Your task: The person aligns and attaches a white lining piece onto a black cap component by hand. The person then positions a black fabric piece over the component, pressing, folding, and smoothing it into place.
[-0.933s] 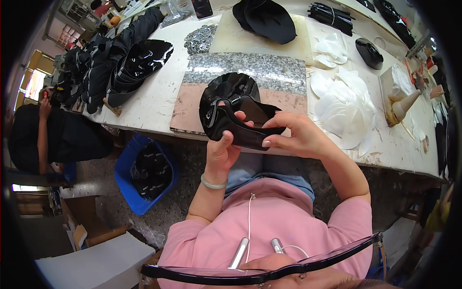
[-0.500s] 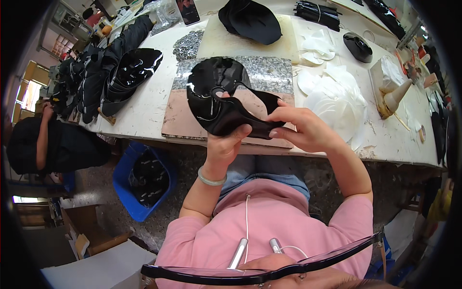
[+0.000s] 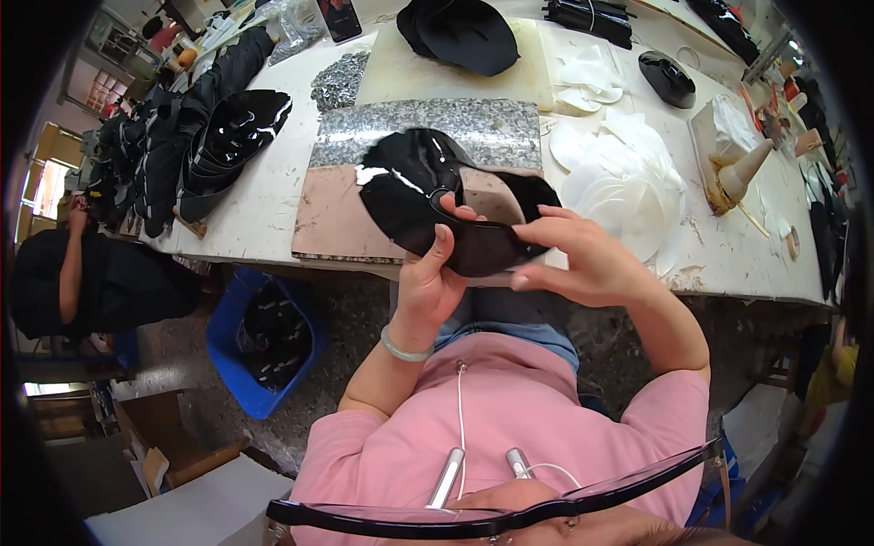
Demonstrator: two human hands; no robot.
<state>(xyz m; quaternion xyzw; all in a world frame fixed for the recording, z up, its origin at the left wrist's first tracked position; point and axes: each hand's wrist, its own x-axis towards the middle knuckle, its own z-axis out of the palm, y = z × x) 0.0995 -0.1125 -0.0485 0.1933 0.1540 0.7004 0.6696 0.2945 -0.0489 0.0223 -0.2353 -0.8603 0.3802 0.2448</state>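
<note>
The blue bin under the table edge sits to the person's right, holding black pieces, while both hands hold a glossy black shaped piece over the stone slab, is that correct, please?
Not quite: the blue bin sits to the person's left, not the right, as the head view shows. The rest holds: it contains black pieces, and the left hand and right hand both hold the glossy black shaped piece over the stone slab.
</note>
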